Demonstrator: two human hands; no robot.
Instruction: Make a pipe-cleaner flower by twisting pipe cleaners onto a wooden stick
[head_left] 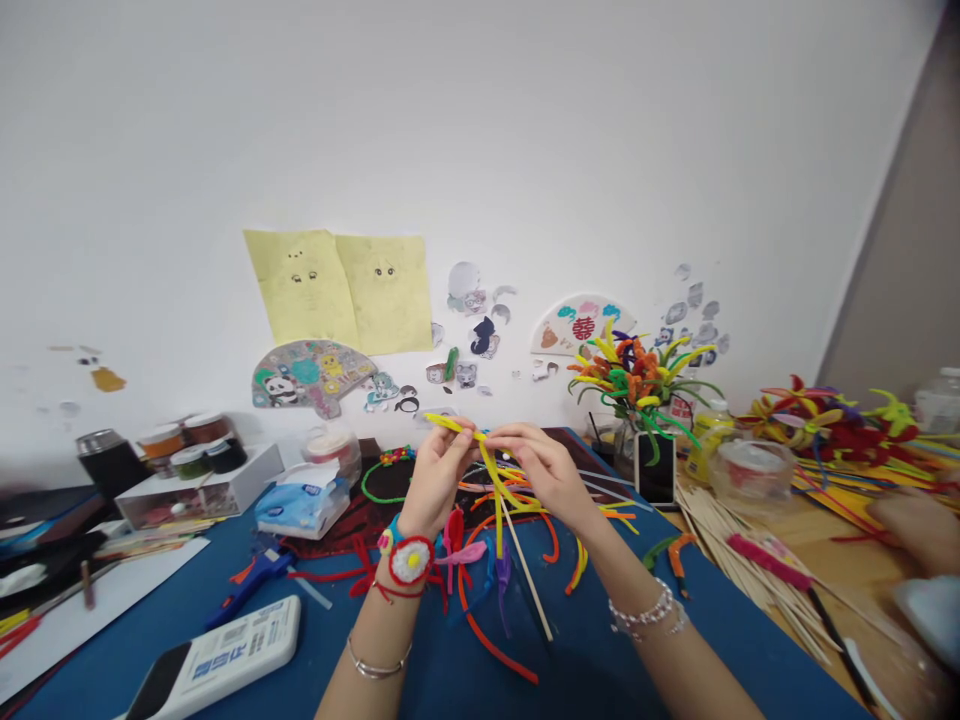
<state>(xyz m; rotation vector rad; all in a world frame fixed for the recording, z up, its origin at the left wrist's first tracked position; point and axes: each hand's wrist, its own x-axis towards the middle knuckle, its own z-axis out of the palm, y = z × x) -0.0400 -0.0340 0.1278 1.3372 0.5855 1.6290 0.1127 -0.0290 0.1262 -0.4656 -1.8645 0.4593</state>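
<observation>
Yellow pipe cleaners (444, 422) are held up between my two hands above the blue table cover (592, 640). My left hand (435, 482) pinches them at the left, with a tip sticking out past the thumb. The fingers of my right hand (553, 476) close on the yellow strands from the right. Loose yellow ends hang below my fingers. A thin wooden stick (531, 580) slants below the hands; whether it is held or lies on the table I cannot tell. Orange, red, pink and purple pipe cleaners (495, 645) lie beneath.
A blue glue gun (247, 588), a white power bank (225, 655) and a tissue pack (301, 500) lie left. A pipe-cleaner bouquet (637, 375) and a phone (655, 470) stand back right. Wooden sticks (750, 550) and another person's hand (919, 525) are farther right.
</observation>
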